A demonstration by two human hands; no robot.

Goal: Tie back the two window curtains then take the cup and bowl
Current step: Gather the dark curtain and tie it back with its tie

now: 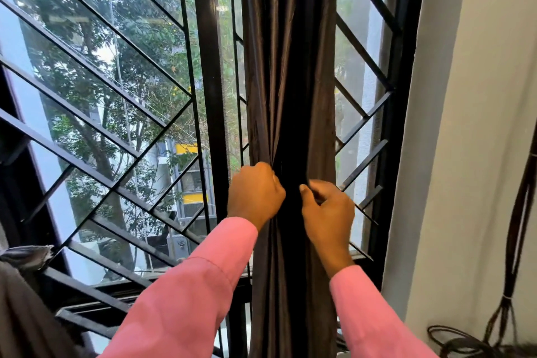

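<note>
A dark brown curtain (pixel 290 67) hangs gathered into a narrow bunch in front of the black window frame. My left hand (pixel 254 195) grips the bunch from its left side, fingers curled into the folds. My right hand (pixel 327 209) holds the right side at the same height, thumb and fingers pinching the cloth or a tie that I cannot make out. Part of another grey curtain (pixel 26 299) shows at the lower left edge. No cup or bowl is in view.
The window grille (pixel 116 125) with slanted black bars fills the left, with trees and buildings outside. A cream wall (pixel 479 125) stands at the right, with dark cables (pixel 517 241) hanging down it and coiled at the bottom right.
</note>
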